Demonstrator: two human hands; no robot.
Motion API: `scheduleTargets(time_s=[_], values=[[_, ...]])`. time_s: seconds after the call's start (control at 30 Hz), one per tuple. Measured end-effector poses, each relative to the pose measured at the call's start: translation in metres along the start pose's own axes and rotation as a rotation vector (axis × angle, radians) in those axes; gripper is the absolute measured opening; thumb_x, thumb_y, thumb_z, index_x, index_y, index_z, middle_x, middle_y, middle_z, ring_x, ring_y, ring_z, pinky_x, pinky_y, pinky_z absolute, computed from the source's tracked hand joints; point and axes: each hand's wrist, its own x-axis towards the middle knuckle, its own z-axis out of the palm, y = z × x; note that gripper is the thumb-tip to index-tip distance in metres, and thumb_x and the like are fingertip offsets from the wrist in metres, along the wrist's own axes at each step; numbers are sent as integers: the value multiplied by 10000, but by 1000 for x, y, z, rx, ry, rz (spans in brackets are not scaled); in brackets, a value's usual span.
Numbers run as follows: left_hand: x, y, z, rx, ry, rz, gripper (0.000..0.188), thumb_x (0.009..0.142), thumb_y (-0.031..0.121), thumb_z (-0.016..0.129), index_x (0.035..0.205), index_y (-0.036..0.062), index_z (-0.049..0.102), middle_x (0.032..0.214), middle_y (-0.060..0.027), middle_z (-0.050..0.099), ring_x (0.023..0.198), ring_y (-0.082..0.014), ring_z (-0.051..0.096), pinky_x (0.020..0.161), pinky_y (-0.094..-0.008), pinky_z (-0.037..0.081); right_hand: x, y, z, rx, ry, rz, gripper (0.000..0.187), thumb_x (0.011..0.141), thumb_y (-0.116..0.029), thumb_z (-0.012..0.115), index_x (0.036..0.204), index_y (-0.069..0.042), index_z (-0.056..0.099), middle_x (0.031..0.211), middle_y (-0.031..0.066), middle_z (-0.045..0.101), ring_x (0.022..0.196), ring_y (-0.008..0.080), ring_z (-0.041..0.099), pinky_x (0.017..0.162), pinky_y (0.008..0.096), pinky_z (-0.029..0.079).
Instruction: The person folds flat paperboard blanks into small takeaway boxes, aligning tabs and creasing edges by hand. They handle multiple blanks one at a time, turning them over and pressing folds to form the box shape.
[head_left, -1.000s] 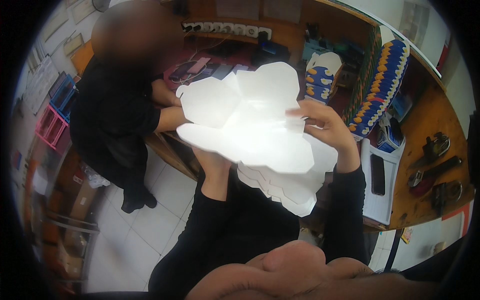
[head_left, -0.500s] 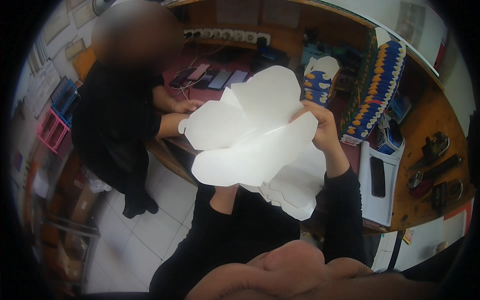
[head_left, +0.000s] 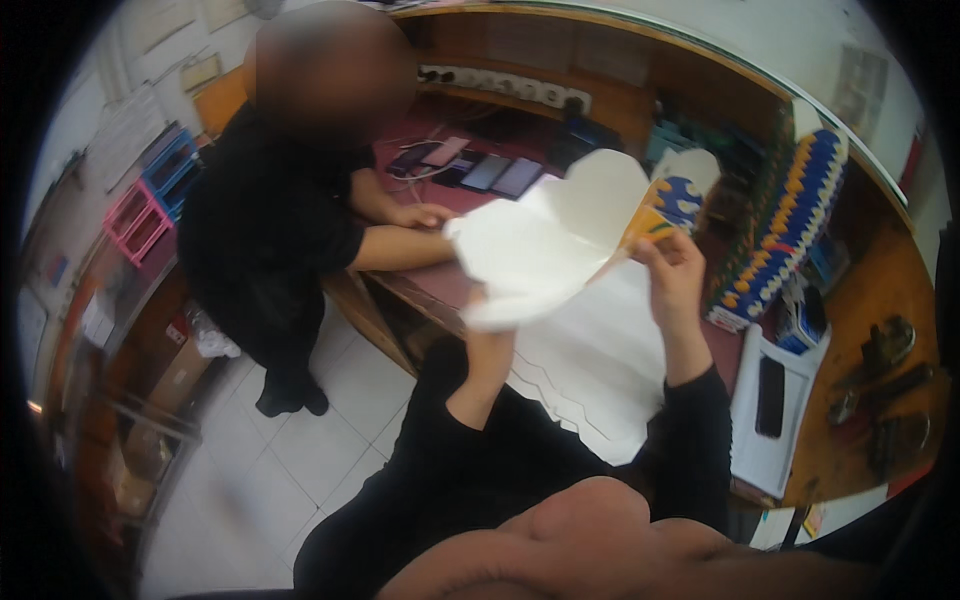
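Observation:
A cardboard food box blank [head_left: 530, 240], white inside with a printed yellow outer side showing at its right, is held up between my hands. One right flap stands folded up. My right hand [head_left: 675, 270] pinches its right edge with thumb and fingers. Under its near left side is my left hand [head_left: 490, 345], fingers mostly hidden behind the card and blurred. Below the held piece, a stack of flat white box blanks [head_left: 600, 360] lies at the table edge, over my lap.
Nested printed boxes [head_left: 790, 220] form a tall leaning stack at the right, with a shorter stack [head_left: 685, 185] beside it. A grey tray [head_left: 745, 440] holds a black phone [head_left: 770, 395]. Clamp-like tools [head_left: 885, 345] lie farther right. Another person [head_left: 270, 220] sits left, an arm on the table near phones [head_left: 485, 172].
The box blank has tilted and its right side has folded up, showing the printed face. My right hand has shifted to pinch that edge; my left hand shows more below. The view has shifted.

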Motion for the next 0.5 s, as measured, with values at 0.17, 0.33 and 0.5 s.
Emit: scheduleTargets(time_s=[0.17, 0.33, 0.5], values=[[16, 51, 1, 393, 75, 689, 913, 735, 86, 893, 1459, 95, 337, 1432, -201, 367, 1348, -351, 423, 1084, -468, 408, 9, -18, -22, -186, 90, -107, 171, 957, 1, 677, 1124, 40, 672, 947, 56, 706, 845, 112, 663, 751, 254, 527], [19, 103, 17, 567, -453, 525, 644, 717, 82, 887, 1307, 74, 629, 1341, -224, 528, 1219, -350, 565, 1000, -414, 481, -3, -28, -11, -527, 55, -207, 215, 922, 4, 674, 1134, 41, 687, 865, 53, 688, 751, 100, 618, 713, 269, 490], [24, 111, 33, 412, -468, 470, 484, 766, -63, 785, 1231, 33, 690, 1011, -154, 698, 911, -285, 702, 795, -334, 556, -19, -43, 5, -583, 49, -251, 248, 889, 5, 684, 1133, 50, 690, 872, 85, 693, 745, 127, 619, 698, 280, 493]])
